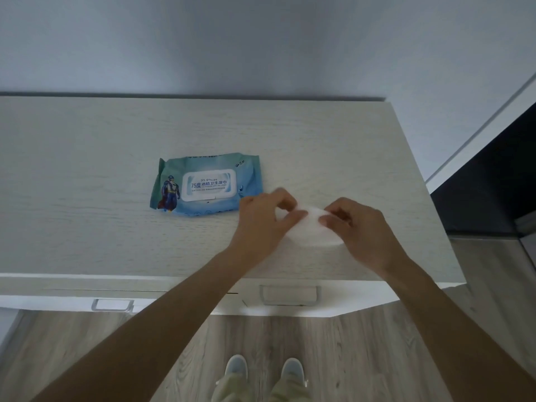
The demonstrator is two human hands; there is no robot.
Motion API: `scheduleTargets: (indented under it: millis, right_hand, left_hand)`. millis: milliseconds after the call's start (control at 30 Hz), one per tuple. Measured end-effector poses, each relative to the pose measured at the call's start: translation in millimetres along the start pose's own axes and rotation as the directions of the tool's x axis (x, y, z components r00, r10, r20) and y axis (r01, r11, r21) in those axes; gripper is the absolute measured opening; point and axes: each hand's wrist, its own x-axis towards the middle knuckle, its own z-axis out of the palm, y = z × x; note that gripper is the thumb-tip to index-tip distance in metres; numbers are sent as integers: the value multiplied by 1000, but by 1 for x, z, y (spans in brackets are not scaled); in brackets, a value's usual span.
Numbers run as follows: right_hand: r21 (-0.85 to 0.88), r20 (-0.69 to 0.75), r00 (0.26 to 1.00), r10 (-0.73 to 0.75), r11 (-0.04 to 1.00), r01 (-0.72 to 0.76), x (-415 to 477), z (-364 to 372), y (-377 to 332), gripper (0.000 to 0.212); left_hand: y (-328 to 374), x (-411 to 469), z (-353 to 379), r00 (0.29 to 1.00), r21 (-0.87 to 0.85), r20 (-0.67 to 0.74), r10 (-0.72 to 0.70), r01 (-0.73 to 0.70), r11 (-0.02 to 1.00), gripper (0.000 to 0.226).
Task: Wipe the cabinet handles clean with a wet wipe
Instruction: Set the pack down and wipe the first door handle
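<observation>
Counter (87, 169): pale wood-grain top of the cabinet, seen from above.

Wet wipe (313, 232): white, held between both hands over the counter's front right part, near the front edge. Whether its lower edge touches the counter cannot be told.

Left hand (261, 219): fingers curled, thumb and fingertips pinching the wipe's left side.

Right hand (358, 227): fingers curled, pinching the wipe's right side.

Wipe pack (207, 184): blue-green, flap closed, lying flat near the counter's middle, just beside the left hand.

Cabinet handles: two metal handles on the front face below the counter's front edge, one toward the left (112, 304), one under the hands (290, 294). Neither is touched.

Floor (377, 358): wood-pattern, with the person's pale shoes (236, 368) on it.
</observation>
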Motion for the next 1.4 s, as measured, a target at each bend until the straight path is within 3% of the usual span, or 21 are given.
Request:
scheduleTargets:
  millis: [67,133,233,300,367,433,500,600,733,800,833,900,1000,1100,1267,1400]
  right_hand:
    - [73,-40,995,88,994,-85,3,-2,-5,5]
    - [-69,-61,983,172,982,-176,5,2,-6,10]
    - [-359,-118,973,198,905,-228,2,11,-3,24]
    - [-348,-133,974,185,911,-221,-1,11,-2,25]
    - [-322,-108,993,49,943,-82,-2,8,3,20]
    - [-336,16,991,-131,933,129,0,6,10,34]
    - [-323,130,980,-148,928,183,-1,5,14,41]
    - [-360,148,986,-73,925,122,-4,10,19,47]
    - [-400,-63,962,-265,890,219,-10,23,15,12]
    - [-209,-127,979,-159,969,130,-10,20,6,7]
    - [-49,-116,991,-70,997,65,-8,16,2,8]
    - [158,-103,992,74,986,-57,-3,8,-3,12]
    - [-17,-132,985,109,994,-112,3,11,3,9]
    - [-244,-195,980,33,966,-81,2,17,12,14]
    - [-243,-152,981,-123,967,84,-3,14,18,19]
    - [-398,-93,944,-316,881,256,-11,9,28,26]
  left_hand:
    - [2,7,-4,992,-60,-123,-12,4,998,19]
    - [4,9,-5,982,83,-184,38,-23,996,23]
    - [5,-4,0,982,253,-9,190,-182,950,20]
    - [2,-14,5,955,366,144,258,-294,883,41]
    - [-2,-16,6,939,446,233,252,-333,831,57]
    - [-5,-16,5,928,513,320,189,-337,790,76]
    - [-12,-16,4,926,524,329,186,-342,780,82]
    - [-17,-19,4,939,460,284,192,-309,832,67]
    - [-16,-17,7,950,379,81,301,-308,873,30]
    - [-9,-12,5,990,260,28,137,-140,955,17]
    - [-4,-9,4,1000,106,11,8,-9,994,11]
    - [2,-5,3,991,-107,-19,-130,127,986,23]
    - [-1,-3,9,999,95,-53,-12,17,995,36]
    - [-4,-11,14,984,334,6,179,-171,927,22]
    - [-6,-18,19,960,455,156,234,-280,846,47]
    - [-15,-15,17,938,483,206,280,-346,804,43]
